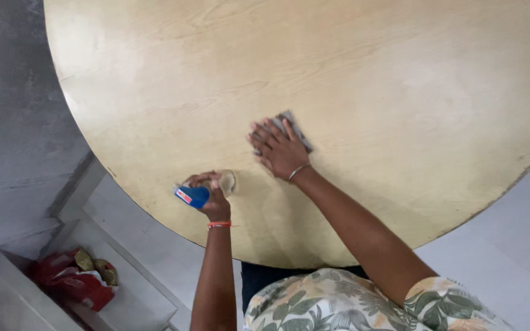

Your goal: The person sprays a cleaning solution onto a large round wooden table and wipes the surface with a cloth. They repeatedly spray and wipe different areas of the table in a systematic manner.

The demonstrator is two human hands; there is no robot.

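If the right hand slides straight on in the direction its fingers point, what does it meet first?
Nothing, it seems. The right hand lies flat on a grey cloth, fingers pointing toward the far side of the round wooden table. Beyond the cloth only bare tabletop shows, up to the picture's top edge.

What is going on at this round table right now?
A person leans over a round, light wooden table. The right hand presses flat on a small grey cloth on the tabletop. The left hand holds a blue container near the table's edge, beside a small wet-looking patch. A red bag lies on the floor below.
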